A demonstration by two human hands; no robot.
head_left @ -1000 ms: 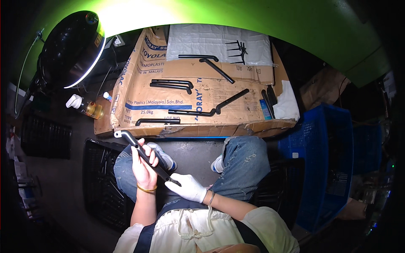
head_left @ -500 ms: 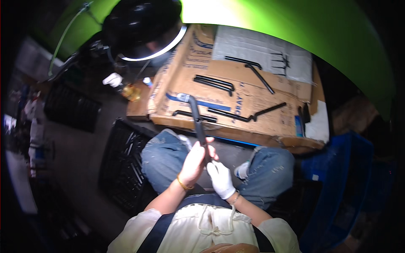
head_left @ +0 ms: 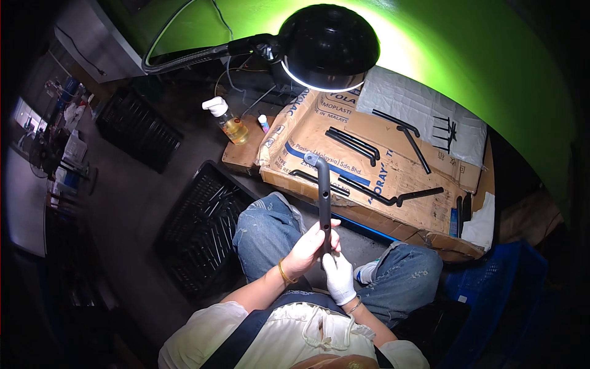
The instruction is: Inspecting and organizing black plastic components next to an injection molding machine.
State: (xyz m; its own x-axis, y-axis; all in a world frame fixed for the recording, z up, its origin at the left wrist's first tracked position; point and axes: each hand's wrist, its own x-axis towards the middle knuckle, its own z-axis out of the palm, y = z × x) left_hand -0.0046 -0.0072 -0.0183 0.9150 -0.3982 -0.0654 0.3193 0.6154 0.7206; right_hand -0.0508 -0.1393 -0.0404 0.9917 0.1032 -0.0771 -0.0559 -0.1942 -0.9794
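A black bent tube with small holes along its side and a flattened, paler tip stands up from my hands, its bent end over the cardboard. My bare left hand is closed around its lower part. Just below, my right hand, in a white glove, grips the same tube near its bottom end, which the fingers hide. Beyond it, several similar black bent tubes lie on the flattened cardboard, some side by side and others at angles.
A black lamp on a flexible arm overhangs the cardboard. A spray bottle with yellow liquid stands to its left. Black crates sit on the left floor, the nearest holding black parts. A blue crate stands at right.
The whole view has shifted, so the table, lamp and hands appear further right and lower. Both hands still hold the tube, which now points more upright with its holes showing.
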